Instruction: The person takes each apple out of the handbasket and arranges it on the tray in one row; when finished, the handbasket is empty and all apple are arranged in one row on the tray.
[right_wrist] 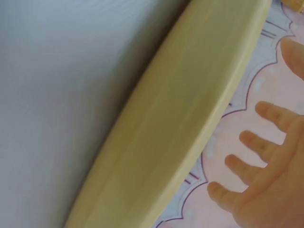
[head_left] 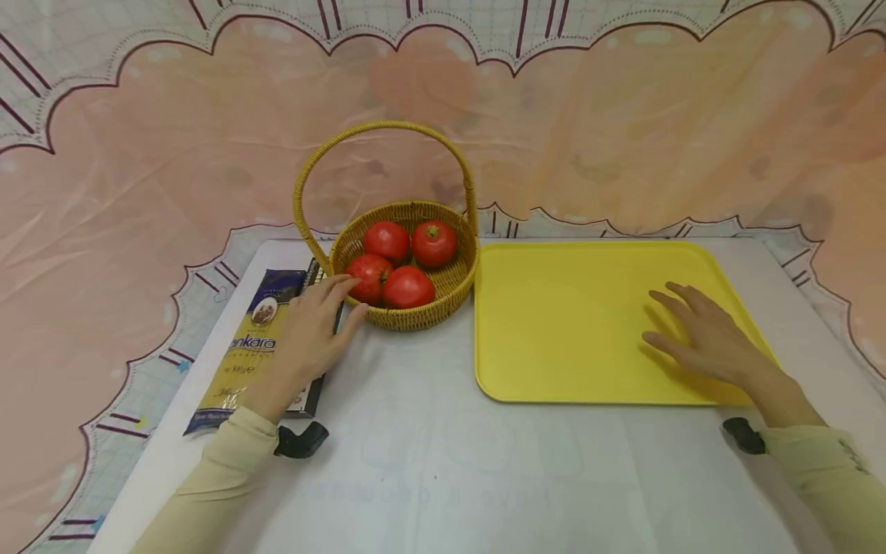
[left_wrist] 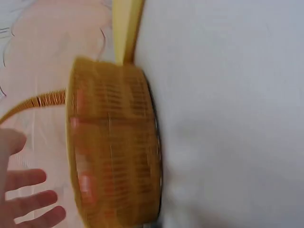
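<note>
A round wicker basket (head_left: 415,317) with a tall handle holds several red fruits (head_left: 408,288) at the centre-left. My left hand (head_left: 308,331) is spread at the basket's near left edge, over a pasta packet (head_left: 231,369) and a dark-edged box (head_left: 310,400); it holds nothing. In the left wrist view its fingers (left_wrist: 35,202) are apart beside the basket (left_wrist: 114,152). My right hand (head_left: 713,342) hovers with spread fingers above the right part of a yellow tray (head_left: 561,323). The right wrist view shows that hand (right_wrist: 270,175) empty beside the tray's edge (right_wrist: 175,123).
A white table surface (head_left: 443,462) lies in front of the basket and tray. Behind it hangs a patterned pink and white cloth (head_left: 588,138). The basket's handle (head_left: 384,125) arches high, and its right side stands close to the tray's left edge.
</note>
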The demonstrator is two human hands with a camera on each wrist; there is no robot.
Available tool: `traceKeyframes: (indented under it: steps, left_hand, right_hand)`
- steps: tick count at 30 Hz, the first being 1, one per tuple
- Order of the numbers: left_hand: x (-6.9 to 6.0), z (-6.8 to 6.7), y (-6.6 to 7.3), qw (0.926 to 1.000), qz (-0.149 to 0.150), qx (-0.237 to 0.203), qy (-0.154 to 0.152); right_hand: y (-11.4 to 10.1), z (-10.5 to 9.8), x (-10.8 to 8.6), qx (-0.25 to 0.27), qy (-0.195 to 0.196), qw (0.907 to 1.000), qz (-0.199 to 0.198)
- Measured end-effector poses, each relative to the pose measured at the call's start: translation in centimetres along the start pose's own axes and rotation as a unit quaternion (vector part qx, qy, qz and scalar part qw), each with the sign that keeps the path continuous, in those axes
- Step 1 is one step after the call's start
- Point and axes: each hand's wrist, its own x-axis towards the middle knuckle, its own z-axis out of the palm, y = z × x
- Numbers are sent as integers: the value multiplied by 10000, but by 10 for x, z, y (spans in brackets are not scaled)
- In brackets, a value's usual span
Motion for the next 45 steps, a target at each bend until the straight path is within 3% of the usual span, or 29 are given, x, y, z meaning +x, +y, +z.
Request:
traceKeyframes:
  steps: [5, 10, 19, 23, 28, 33, 39, 45]
  left_hand:
    - [0, 13, 21, 9934, 150, -972, 593]
    - [0, 26, 40, 9829, 464, -1603, 782]
    - [-5, 52, 68, 9740, 461, -2143, 569]
    - [-8, 57, 78, 9743, 393, -2178, 426]
    - [-11, 68, 86, 9743, 219, -2240, 25]
    - [-14, 82, 97, 9663, 77, -2551, -332]
    - [-18, 101, 108, 9601, 270, -2741, -495]
    - [-22, 111, 112, 9622, 132, -2613, -757]
  right_hand:
    - [-8, 0, 7, 175, 55, 9998, -118]
    - [-14, 2, 13, 312, 90, 9991, -270]
    - [-23, 6, 19, 466, 237, 9975, -480]
    - [-27, 9, 23, 503, 223, 9971, -534]
    - [-34, 12, 32, 600, 141, 9955, -713]
    - [-45, 11, 43, 691, -41, 9929, -964]
    - [-60, 6, 56, 633, -74, 9885, -1371]
    - [-76, 5, 70, 612, -167, 9862, -1532]
